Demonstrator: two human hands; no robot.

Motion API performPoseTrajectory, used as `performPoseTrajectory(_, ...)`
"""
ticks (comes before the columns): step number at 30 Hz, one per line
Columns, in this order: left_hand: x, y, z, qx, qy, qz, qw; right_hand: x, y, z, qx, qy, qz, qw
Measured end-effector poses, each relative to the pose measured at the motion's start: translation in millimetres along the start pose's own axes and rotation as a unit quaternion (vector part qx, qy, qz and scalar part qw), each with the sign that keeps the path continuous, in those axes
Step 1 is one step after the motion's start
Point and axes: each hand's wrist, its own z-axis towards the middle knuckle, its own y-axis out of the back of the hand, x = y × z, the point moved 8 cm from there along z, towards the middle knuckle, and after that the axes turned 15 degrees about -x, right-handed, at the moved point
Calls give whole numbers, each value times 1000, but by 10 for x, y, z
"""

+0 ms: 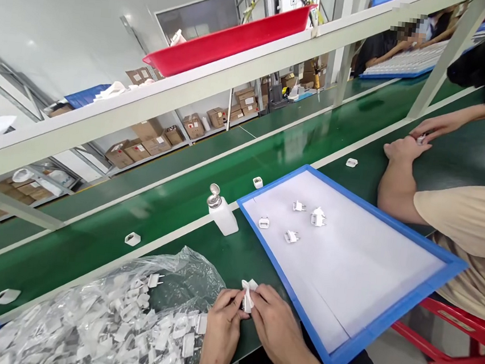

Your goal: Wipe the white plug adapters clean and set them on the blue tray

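My left hand point(225, 316) and my right hand point(270, 315) meet near the table's front edge, fingers closed around a white cloth point(249, 295). Whatever lies inside the cloth is mostly hidden. On the left, a clear plastic bag point(183, 268) lies open with many white plug pieces point(112, 324). Right of my hands is a blue-rimmed white tray point(357, 279), where several white plugs point(292, 236) lie towards the far left part. A white bottle with a metal top point(224, 216) stands between the bag and the tray.
A green conveyor belt point(190, 191) carries loose white parts point(133, 239). Above it a shelf holds a red tray point(234, 41). At the right, a person in a beige shirt point(471, 215) handles a small white part, seated by a red stool point(463, 335).
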Motion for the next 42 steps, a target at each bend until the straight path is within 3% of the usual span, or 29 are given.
performPoseTrajectory(3, -22, 14, -1, -7, 4, 9, 1000, 37, 0, -52, -7, 14, -3, 1000)
performPoseTrajectory(10, -83, 37, 33, -16, 14, 25, 999, 198, -78, -446, -25, 119, -18, 992)
performPoseTrajectory(15, -68, 69, 45, -17, 35, 17, 999, 273, -14, -484, -52, 140, -8, 989)
performPoseTrajectory(18, -80, 107, 21, -33, 72, -8, 997, 282, 71, -456, -58, 106, 7, 993)
performPoseTrajectory(21, -77, 145, -45, -83, 168, -55, 981, 287, 162, -449, -46, 58, 40, 996)
performPoseTrajectory(23, -86, 148, -113, -132, 254, -126, 950, 303, 226, -447, -43, 23, 94, 994)
performPoseTrajectory(25, -128, 118, -178, -174, 329, -224, 901, 316, 282, -438, -52, -20, 165, 985)
performPoseTrajectory(27, -222, 86, -203, -194, 369, -302, 857, 315, 332, -418, -75, -68, 232, 967)
performPoseTrajectory(29, -355, 88, -177, -188, 367, -341, 845, 296, 372, -390, -96, -121, 286, 946)
performPoseTrajectory(34, -628, 167, -88, -140, 312, -374, 862, 235, 445, -274, -74, -231, 336, 910)
performPoseTrajectory(39, -666, 172, -103, -117, 318, -402, 851, 212, 524, -123, -30, -246, 338, 908)
performPoseTrajectory(42, -617, 118, -161, -113, 350, -446, 816, 240, 545, -72, -14, -242, 338, 909)
